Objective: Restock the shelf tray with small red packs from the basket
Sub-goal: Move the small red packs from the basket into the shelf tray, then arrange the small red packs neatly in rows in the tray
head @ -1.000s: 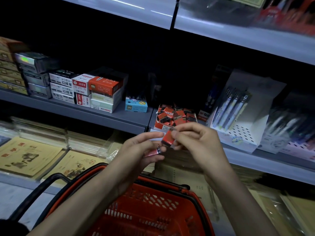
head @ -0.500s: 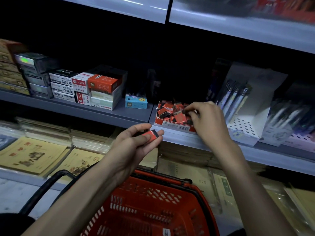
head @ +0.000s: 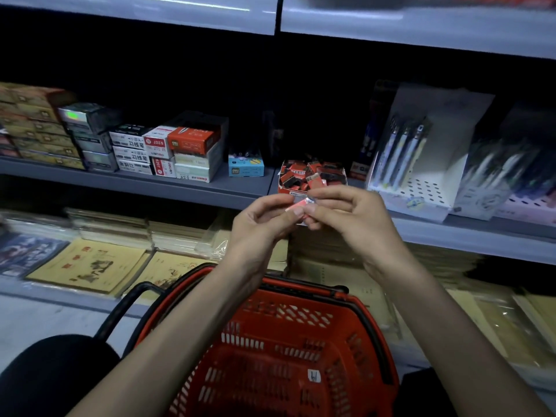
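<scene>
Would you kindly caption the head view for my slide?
Left hand and right hand pinch a small red pack above the basket, before the shelf tray.

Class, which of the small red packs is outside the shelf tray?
The small red pack pinched between the left grip and right grip, in front of the red cardboard tray; the others lie piled inside it.

tray [head: 284, 188] on shelf [head: 192, 188], basket [head: 270, 356] below, before it

Left hand [head: 258, 233], right hand [head: 346, 219]: short nails, plain. Forearms [head: 192, 323] bare to frame edge. Black clothing [head: 54, 377] bottom left, blurry, garment type unclear.
</scene>
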The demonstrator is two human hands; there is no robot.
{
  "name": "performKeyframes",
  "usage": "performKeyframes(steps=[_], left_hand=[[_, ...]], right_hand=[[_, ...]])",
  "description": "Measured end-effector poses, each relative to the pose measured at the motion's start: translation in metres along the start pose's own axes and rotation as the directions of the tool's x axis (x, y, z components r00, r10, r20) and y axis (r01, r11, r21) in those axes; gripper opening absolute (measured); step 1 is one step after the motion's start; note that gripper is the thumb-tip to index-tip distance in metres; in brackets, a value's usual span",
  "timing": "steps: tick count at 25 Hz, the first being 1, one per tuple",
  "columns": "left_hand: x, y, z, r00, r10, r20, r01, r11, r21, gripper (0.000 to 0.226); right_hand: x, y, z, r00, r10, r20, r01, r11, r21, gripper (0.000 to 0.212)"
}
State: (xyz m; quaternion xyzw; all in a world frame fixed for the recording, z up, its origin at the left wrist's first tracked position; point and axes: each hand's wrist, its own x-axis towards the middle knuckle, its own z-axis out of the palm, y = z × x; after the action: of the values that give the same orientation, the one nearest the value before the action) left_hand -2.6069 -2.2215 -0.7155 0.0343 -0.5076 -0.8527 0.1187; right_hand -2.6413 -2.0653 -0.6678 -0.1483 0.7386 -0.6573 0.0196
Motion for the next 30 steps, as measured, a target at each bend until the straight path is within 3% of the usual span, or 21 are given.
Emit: performKeyframes(steps=[2, 5, 7, 10, 14, 18, 22, 26, 30], left_hand=[[0.001, -0.001, 0.003, 1.000, -0.015, 0.015, 0.014, 0.999, 0.029, 0.034], [0.007, -0.002, 0.008, 0.998, -0.032, -0.054, 0.039, 0.991, 0.130, 0.021], [0.009, -0.004, 0.008, 0.995, -0.025, -0.100, 0.042, 0.984, 0.173, 0.019], [0.004, -0.009, 0.005, 0.989, 0.017, -0.149, 0.028, 0.957, 0.288, 0.016], [-0.010, -0.011, -0.003, 0.987, 0.123, -0.104, -0.058, 0.875, 0.480, 0.013], [-0.016, -0.005, -0.018, 0.969, 0.235, 0.073, -0.213, 0.654, 0.726, 0.017], [-0.029, 0.003, -0.036, 0.946, 0.234, 0.226, -0.286, 0.266, 0.921, 0.038], [-0.051, 0.008, -0.066, 0.936, 0.165, 0.312, -0.304, -0.068, 0.950, 0.055], [-0.081, -0.021, -0.112, 0.944, 0.063, 0.323, -0.301, -0.226, 0.926, 0.063]], right_hand=[[0.006, 0.003, -0.011, 0.993, -0.041, -0.111, 0.040, 0.999, -0.016, 0.020], [0.026, 0.013, -0.028, 0.883, -0.340, -0.323, 0.211, 0.903, -0.374, 0.016], [0.036, 0.024, -0.031, 0.831, -0.499, -0.248, 0.275, 0.755, -0.595, 0.020], [0.042, 0.042, -0.024, 0.847, -0.527, -0.073, 0.278, 0.555, -0.784, 0.025], [0.041, 0.043, -0.020, 0.874, -0.486, -0.017, 0.261, 0.498, -0.827, 0.037], [0.026, 0.041, -0.022, 0.886, -0.463, 0.004, 0.266, 0.502, -0.823, 0.039], [-0.003, 0.045, -0.023, 0.898, -0.436, 0.055, 0.302, 0.522, -0.798, 0.041], [-0.049, 0.070, -0.028, 0.905, -0.385, 0.181, 0.353, 0.443, -0.824, 0.046], [-0.102, 0.127, -0.045, 0.907, -0.309, 0.287, 0.385, 0.329, -0.862, 0.043]])
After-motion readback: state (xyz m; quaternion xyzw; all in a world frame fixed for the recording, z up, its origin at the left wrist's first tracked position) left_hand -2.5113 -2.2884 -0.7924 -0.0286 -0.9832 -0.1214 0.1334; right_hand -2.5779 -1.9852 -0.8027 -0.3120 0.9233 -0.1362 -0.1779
